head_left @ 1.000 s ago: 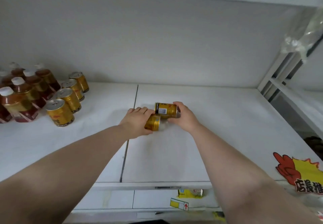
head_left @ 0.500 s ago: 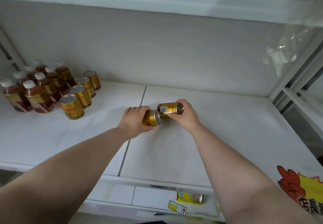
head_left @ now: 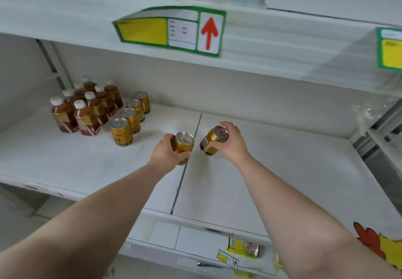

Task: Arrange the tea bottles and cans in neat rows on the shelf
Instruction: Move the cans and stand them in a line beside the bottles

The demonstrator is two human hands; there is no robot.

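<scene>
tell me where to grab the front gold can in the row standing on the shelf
Grip the front gold can round its straight side wall, below the narrower neck, coming from the front-right. It stands upright with bare shelf on that side, while a tea bottle stands near its left and the next can sits close behind.

Upper shelf tag (head_left: 169, 31): red upward arrow; its print is too blurred to read. Lower tag (head_left: 228, 259): small red arrow. Lettering on each can (head_left: 121, 134): illegible.

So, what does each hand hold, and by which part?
Left hand grips the upright can round its side; right hand grips the tilted can near its top.
</scene>
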